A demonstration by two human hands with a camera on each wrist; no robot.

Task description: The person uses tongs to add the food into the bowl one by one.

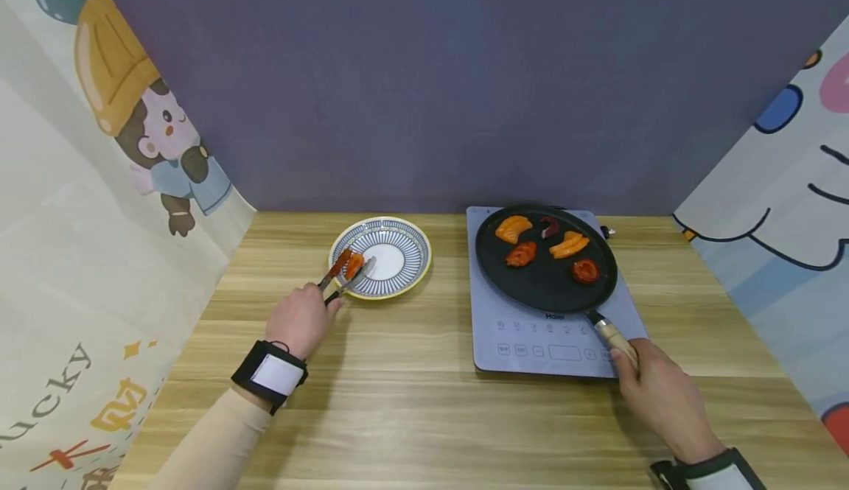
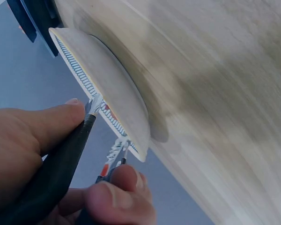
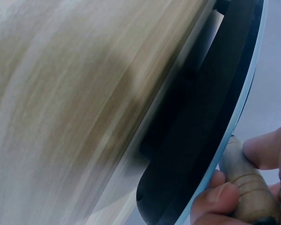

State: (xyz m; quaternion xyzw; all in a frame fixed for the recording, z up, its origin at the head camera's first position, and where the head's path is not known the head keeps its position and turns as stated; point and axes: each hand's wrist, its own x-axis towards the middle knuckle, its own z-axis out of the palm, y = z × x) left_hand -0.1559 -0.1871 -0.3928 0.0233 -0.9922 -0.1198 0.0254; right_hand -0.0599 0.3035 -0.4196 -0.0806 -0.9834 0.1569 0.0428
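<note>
My left hand [image 1: 305, 320] holds a pair of tongs [image 2: 68, 161] with black handles and metal tips. The tips stand apart over the near left side of a patterned plate [image 1: 419, 273] with a yellow rim. Between them is an orange-red food piece [image 1: 354, 265]; whether they pinch it I cannot tell. My right hand [image 1: 663, 394] grips the wooden handle [image 3: 246, 180] of a flat black frying pan [image 1: 530, 291]. Several orange and red food pieces, one a round red slice [image 1: 586, 271] and one a small dark red piece [image 1: 550, 227], lie spread in the pan.
Under the pan is a pale induction cooker [image 1: 487, 343] with touch buttons along its front. Plate and cooker stand toward the back of a wooden table [image 1: 424, 416], before a grey-blue panel [image 1: 424, 92]. Printed cloths hang at both sides.
</note>
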